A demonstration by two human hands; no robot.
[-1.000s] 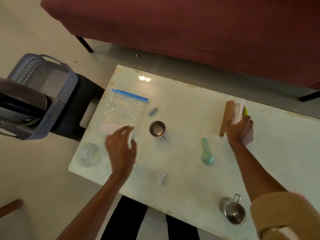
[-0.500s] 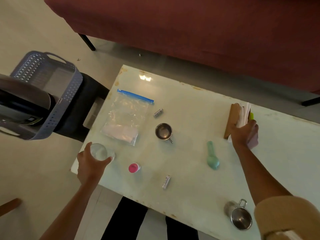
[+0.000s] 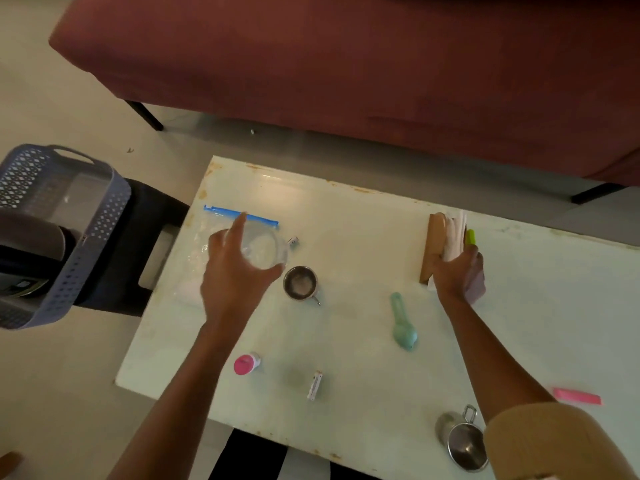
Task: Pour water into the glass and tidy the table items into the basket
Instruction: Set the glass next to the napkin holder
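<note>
White table [image 3: 349, 216] near maroon sofa [image 3: 346, 64]

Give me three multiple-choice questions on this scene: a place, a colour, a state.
1. The blue perforated plastic basket sits: A) left of the white table, off it; B) on the table; C) under the sofa.
2. The cap of the small bottle is: A) yellow; B) pink; C) black.
3. The left hand: A) lies flat; B) holds a spoon; C) grips the clear glass.
Answers: A, it stands beside the table's left edge; B, the cap shows pink; C, it is wrapped round the glass.
</note>
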